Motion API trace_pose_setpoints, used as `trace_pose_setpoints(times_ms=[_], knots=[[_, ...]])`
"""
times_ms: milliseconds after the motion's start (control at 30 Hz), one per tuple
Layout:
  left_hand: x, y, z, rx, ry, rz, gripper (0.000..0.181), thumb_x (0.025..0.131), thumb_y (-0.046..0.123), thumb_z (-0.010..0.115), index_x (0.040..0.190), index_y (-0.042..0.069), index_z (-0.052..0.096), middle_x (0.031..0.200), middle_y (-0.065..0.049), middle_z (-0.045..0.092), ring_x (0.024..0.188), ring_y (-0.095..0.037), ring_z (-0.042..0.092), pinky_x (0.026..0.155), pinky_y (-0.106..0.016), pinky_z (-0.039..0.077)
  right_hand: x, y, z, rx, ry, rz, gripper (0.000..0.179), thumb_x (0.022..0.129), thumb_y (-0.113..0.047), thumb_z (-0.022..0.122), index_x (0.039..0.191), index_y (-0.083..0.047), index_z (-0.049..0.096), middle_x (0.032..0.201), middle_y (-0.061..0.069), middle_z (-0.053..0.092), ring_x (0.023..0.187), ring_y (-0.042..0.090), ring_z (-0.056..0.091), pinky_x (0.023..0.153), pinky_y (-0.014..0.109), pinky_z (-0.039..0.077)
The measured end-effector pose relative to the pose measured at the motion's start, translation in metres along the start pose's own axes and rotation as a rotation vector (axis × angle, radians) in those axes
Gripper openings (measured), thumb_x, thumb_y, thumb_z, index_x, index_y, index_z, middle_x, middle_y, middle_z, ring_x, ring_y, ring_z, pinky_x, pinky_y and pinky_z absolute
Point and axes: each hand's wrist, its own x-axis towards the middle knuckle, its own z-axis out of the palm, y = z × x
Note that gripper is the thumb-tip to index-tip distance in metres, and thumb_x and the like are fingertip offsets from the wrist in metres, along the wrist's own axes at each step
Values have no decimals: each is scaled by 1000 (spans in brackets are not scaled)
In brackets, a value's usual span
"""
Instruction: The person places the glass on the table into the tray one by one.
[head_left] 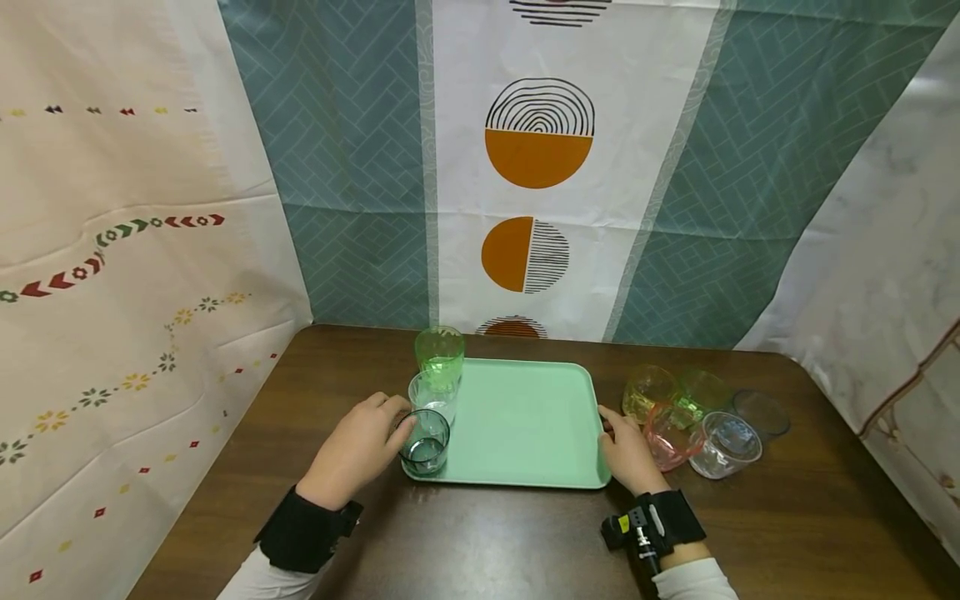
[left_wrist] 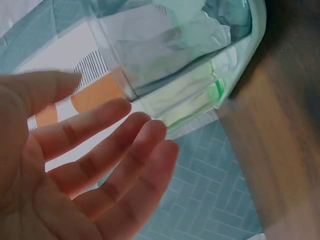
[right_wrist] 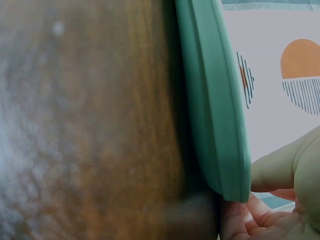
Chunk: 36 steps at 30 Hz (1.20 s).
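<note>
Tray [head_left: 525,425] lengthwise left-to-right, right hand [head_left: 630,450] pinching it, left hand [head_left: 356,450] loosely spread beside upright gray glass [head_left: 425,452]

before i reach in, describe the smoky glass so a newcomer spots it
On the brown table, find the mint-green tray. At its near left corner, by the left hand, stands the smoky glass. Its grey tint sets it apart from the clear glass and green glass behind it.
</note>
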Motion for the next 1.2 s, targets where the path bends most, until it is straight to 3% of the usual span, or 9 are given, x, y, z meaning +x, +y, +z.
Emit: trace_pose_setpoints(times_ms=[200,367,500,667,733,833,933,1000,1200], knots=[[7,-19,8,-98,119,-127,18,97,13,53,103,2,65,92,-13,63,77,-25,58,65,-44,53,-2,-3,-4,-4,8,2,45,96,-1,46,140,7,40,109,26,52,88,31,54,70,43,48],[15,-41,24,-299,133,-259,27,100,17,47,119,3,59,106,-19,61,91,-32,58,76,-50,50,-2,-4,-5,-7,6,7,45,96,-1,46,140,7,40,109,26,51,86,30,53,68,41,47],[20,-54,37,-575,38,-353,36,102,20,44,134,3,47,125,-24,54,115,-38,51,94,-57,44,-1,-2,-4,-5,7,11,45,96,-2,45,141,5,40,109,24,52,86,29,52,68,39,46],[20,-63,53,-1006,-148,-465,49,106,23,35,149,4,24,151,-27,26,133,-43,35,108,-57,34,-2,-1,1,-2,1,12,45,96,-1,45,141,5,40,107,23,51,83,27,51,67,38,45],[19,-65,58,-1137,-191,-487,50,106,23,31,151,5,18,156,-25,15,138,-41,28,112,-54,28,-3,-1,3,-3,6,9,45,96,-1,46,140,6,41,106,23,51,81,26,51,66,38,45],[17,-69,67,-1260,-213,-475,50,107,17,29,152,4,13,159,-20,6,142,-36,19,116,-49,21,-4,-3,4,-3,20,1,44,95,0,47,139,6,43,103,22,52,79,25,50,64,37,45],[18,-71,75,-1321,-229,-447,50,106,11,30,152,3,13,159,-18,5,144,-30,12,117,-46,18,-4,-3,4,3,19,1,44,95,1,47,139,7,43,103,21,51,76,24,48,63,35,43],[19,-71,79,-1315,-231,-424,48,105,8,30,151,0,17,159,-20,10,144,-29,12,117,-46,17,-4,-2,4,5,15,6,45,95,0,46,139,6,42,104,21,51,76,23,48,62,34,42],[17,-70,86,-1144,-199,-412,45,101,3,38,145,-6,30,151,-27,30,139,-32,26,111,-40,29,-1,-1,4,-2,25,-2,45,95,-1,46,139,6,42,104,21,52,79,25,49,64,36,43]])
